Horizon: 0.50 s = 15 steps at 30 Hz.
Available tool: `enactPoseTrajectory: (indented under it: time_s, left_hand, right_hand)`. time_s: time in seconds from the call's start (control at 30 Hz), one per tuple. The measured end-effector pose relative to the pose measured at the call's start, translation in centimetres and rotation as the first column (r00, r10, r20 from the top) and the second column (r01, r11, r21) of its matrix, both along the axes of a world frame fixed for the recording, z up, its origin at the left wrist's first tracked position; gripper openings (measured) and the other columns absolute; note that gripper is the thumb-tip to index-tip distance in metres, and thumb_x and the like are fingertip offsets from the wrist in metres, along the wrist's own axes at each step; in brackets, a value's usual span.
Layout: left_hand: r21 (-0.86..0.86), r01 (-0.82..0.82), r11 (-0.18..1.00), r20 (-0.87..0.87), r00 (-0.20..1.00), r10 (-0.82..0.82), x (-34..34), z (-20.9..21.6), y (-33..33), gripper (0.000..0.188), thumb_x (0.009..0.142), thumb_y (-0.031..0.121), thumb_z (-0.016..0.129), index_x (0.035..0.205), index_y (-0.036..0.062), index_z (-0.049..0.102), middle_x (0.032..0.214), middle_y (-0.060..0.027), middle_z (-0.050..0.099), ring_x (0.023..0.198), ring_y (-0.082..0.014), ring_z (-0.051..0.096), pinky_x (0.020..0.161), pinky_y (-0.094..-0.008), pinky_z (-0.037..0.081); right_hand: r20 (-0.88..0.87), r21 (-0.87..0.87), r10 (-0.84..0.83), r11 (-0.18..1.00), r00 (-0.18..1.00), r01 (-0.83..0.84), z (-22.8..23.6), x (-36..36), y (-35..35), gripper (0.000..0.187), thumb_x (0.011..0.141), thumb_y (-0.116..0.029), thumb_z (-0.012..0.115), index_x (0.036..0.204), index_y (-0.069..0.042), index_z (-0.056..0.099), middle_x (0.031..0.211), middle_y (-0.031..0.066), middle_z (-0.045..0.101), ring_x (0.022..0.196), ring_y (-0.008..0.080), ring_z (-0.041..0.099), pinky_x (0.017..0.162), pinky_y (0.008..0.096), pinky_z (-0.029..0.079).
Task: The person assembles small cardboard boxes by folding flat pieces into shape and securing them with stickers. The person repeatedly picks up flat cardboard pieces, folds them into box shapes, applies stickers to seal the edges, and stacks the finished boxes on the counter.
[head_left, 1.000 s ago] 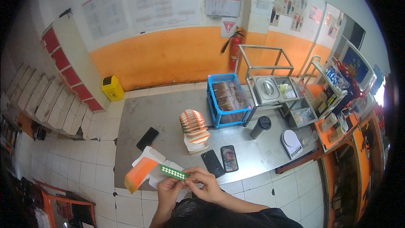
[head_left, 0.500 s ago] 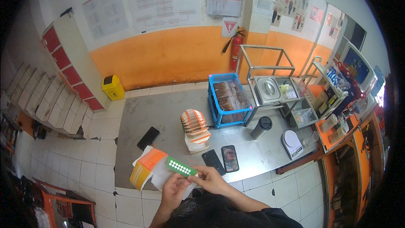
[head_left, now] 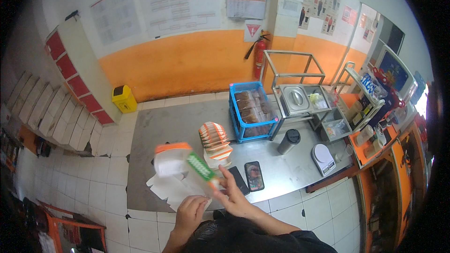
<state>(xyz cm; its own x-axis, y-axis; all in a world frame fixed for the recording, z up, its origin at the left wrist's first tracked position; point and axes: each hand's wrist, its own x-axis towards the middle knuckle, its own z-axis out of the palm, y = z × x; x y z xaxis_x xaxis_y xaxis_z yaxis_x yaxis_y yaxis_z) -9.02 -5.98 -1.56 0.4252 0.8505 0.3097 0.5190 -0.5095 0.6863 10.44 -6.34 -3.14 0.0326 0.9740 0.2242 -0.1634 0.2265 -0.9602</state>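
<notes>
A partly folded cardboard food box (head_left: 171,164), orange and green outside and white inside, is in front of me over the near edge of the table, slightly blurred. My right hand (head_left: 234,197) grips it at the end of its green side panel, thumb and fingers spread around that edge. Lower down, my left hand (head_left: 191,212) pinches a white flap, fingers curled together. Loose white flaps hang from the box toward the left. Just beyond it stands a stack of nested orange-and-white cartons (head_left: 215,138).
A steel table (head_left: 150,122) carries a phone with a lit screen (head_left: 254,176), a dark phone (head_left: 239,178), a blue crate of bagged brown items (head_left: 238,130), a tumbler (head_left: 289,141) and a white scale (head_left: 323,160). A metal rack (head_left: 300,75) stands behind.
The box has tipped, turning its white inside into view and its yellow side out of sight. My right hand has opened wider around the green panel; my left has moved slightly down.
</notes>
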Motion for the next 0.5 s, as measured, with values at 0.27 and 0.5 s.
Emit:
enactPoseTrajectory:
  time_s: [0.27, 0.5]
  left_hand:
    - [-0.505, 0.035, 0.862, 0.701, 0.599, 0.387, 1.5, 0.5, -0.2, 0.024, 0.1, 0.003, 0.063, 0.121, -0.0074, 0.058, 0.107, -0.0135, 0.069, 0.102, -0.0186, 0.068, 0.093, -0.034, 0.06]
    - [-0.553, 0.032, 0.833, 0.725, 0.512, 0.462, 1.1, -0.2, -0.3, 0.02, 0.094, -0.001, 0.069, 0.112, -0.0042, 0.061, 0.106, -0.0117, 0.071, 0.093, -0.0178, 0.07, 0.085, -0.0304, 0.059]
  right_hand:
    - [0.427, 0.068, 0.176, 0.972, 0.887, -0.225, 0.7, -0.4, -0.2, 0.049, 0.096, -0.006, 0.066, 0.143, -0.004, 0.054, 0.134, 0.0195, 0.062, 0.123, 0.0343, 0.062, 0.101, 0.04, 0.052]
    - [0.427, 0.26, 0.003, 0.957, 0.904, -0.126, -0.1, -0.5, -0.5, 0.035, 0.095, -0.008, 0.069, 0.129, -0.002, 0.065, 0.122, 0.0184, 0.07, 0.104, 0.032, 0.071, 0.084, 0.0362, 0.057]
